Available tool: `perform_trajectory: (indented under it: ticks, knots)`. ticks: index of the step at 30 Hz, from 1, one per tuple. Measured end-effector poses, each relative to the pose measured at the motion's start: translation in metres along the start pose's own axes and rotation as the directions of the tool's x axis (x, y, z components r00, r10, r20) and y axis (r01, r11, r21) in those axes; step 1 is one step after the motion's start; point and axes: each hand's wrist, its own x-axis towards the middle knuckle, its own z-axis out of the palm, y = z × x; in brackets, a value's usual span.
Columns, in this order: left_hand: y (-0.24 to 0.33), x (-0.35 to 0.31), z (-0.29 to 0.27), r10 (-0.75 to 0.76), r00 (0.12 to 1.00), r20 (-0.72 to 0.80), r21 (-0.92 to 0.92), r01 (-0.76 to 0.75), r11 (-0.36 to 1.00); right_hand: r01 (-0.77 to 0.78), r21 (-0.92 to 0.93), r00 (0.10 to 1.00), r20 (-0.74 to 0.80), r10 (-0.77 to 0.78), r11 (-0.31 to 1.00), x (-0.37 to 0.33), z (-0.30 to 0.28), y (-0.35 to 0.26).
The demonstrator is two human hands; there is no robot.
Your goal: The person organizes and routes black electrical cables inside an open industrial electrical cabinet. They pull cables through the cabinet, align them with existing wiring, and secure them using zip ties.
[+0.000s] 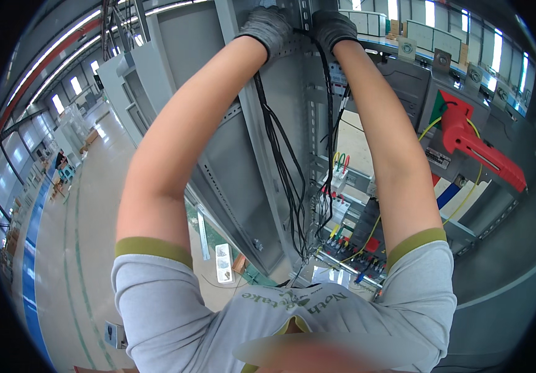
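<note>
A black cable [328, 93] hung inside the grey electrical cabinet [237, 161], its upper stretch passing between the gloved left hand [265, 30] and gloved right hand [336, 29]. The fingers were hidden, so whether either grip was wide, narrow or holding the cable could not be told. Farther right jutted a red handle [482, 154].

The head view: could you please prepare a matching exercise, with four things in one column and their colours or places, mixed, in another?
Things
1. large handle
2. cables
3. left hand
4. oblong tray

Colours or places
A. gloved in grey
B. white, below the picture's centre
C. red, at the right
D. black, hanging

Pairs: 1-C, 2-D, 3-A, 4-B
</note>
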Motion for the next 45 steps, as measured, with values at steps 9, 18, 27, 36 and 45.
perform_trajectory:
  ticks: [9,18,27,36,45]
  knots:
    - [0.011,0.034,0.044,-0.134,0.988,-0.079,-0.21,0.115,0.971,-0.009,0.093,0.996,0.093,0.001,0.996,-0.004,-0.016,-0.002]
    - [0.018,0.026,0.025,-0.124,0.991,-0.04,-0.27,0.109,0.957,-0.127,0.096,0.989,0.09,0.118,0.987,-0.022,-0.027,-0.01]
    - [0.002,0.001,0.028,-0.153,0.986,-0.067,-0.323,0.123,0.938,0.108,0.129,0.994,-0.018,-0.107,0.986,-0.049,-0.047,-0.026]
    - [0.024,-0.064,-0.031,0.142,0.886,-0.442,-0.614,-0.414,0.672,0.23,-0.013,0.965,-0.124,-0.23,0.973,-0.142,-0.092,-0.003]
    - [0.081,-0.177,-0.06,0.456,0.832,-0.317,-0.559,-0.552,0.619,0.1,-0.085,0.959,0.273,-0.074,0.991,-0.312,-0.141,-0.038]
